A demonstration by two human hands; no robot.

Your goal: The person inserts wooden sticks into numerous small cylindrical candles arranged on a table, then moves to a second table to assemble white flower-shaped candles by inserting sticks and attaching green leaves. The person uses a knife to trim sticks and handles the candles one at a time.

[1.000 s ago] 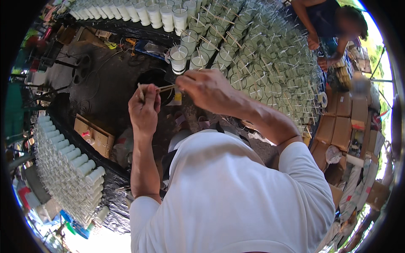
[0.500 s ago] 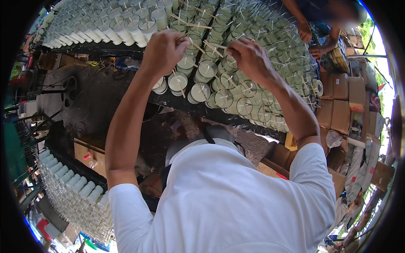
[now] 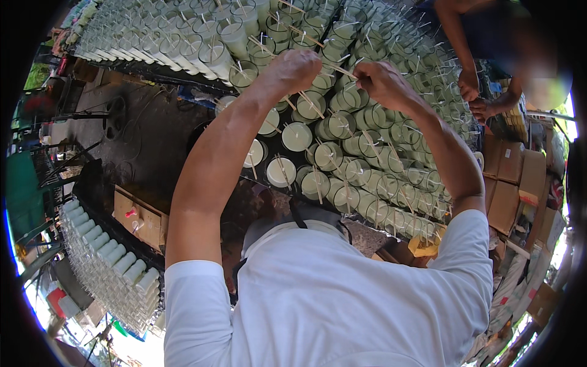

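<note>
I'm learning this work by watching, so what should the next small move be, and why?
Probably settle the pale stick between the left hand and right hand across one of the candle glasses: it spans the gap between the hands, and similar sticks lie across neighbouring glasses. Whether it touches a rim is unclear.

A broad, black-surfaced table (image 3: 273, 147) is carrying dense rows of round clear-glass jars with pale, wax-like fill (image 3: 296, 136), which are standing upright. At the table's near edge, several jars are standing slightly apart. To the left of the table, a second, black-edged support (image 3: 125, 237) is bearing close-packed clear-glass cylinders with white fill (image 3: 125, 263).
</note>
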